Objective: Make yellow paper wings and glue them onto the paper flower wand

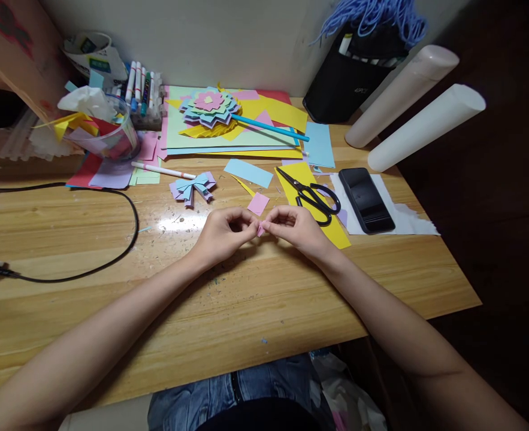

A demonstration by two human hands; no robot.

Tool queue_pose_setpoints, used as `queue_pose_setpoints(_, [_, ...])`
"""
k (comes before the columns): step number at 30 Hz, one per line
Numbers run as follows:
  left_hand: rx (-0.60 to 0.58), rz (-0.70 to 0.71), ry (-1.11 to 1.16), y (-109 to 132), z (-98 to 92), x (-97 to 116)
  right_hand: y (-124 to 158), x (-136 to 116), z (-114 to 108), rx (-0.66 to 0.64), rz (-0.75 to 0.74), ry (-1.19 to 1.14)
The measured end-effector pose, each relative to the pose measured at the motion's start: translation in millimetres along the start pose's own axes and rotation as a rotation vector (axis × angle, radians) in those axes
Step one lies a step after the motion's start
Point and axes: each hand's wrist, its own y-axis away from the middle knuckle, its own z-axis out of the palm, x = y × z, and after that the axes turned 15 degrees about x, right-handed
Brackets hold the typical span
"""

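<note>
Between the fingertips of both hands is a small piece of pink paper [260, 231], mostly hidden by the fingers. My left hand [226, 233] pinches it from the left, and my right hand [295, 226] pinches it from the right. Just beyond the fingers lies a pink paper square [258, 204]. A light blue paper strip [248, 173] rests farther back. To the right, black-handled scissors [311, 196] lie on a yellow paper sheet [331, 230]. A blue and purple paper bow [193, 189] sits on the table beyond my left hand.
A layered paper flower [209, 108] on a blue stick rests on stacked coloured paper [174, 134]. A phone [366, 200] lies at right near two white cylinders [426, 127]. A cup of scraps [127, 140], markers [138, 84] and a black cable [135, 224] are at left.
</note>
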Motion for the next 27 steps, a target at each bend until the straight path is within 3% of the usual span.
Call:
queue_pose_setpoints(9, [-0.002, -0.039, 0.007, 0.2, 0.3, -1.4, -2.6, 2.5, 0.0, 0.082, -0.074, -0.06])
queue_pose_setpoints(16, [0.035, -0.035, 0.033, -2.0, 0.5, -3.3, -1.0, 4.0, 2.1, 0.065, -0.067, -0.068])
queue_pose_setpoints(22, [0.02, -0.003, 0.002, -0.8, 0.6, -3.4, 3.4, 3.0, 1.2, 0.1, -0.207, 0.074])
queue_pose_setpoints(27, [0.02, 0.01, -0.059, 1.2, 1.0, -2.9, 1.5, 2.4, -0.2, 0.092, -0.188, 0.074])
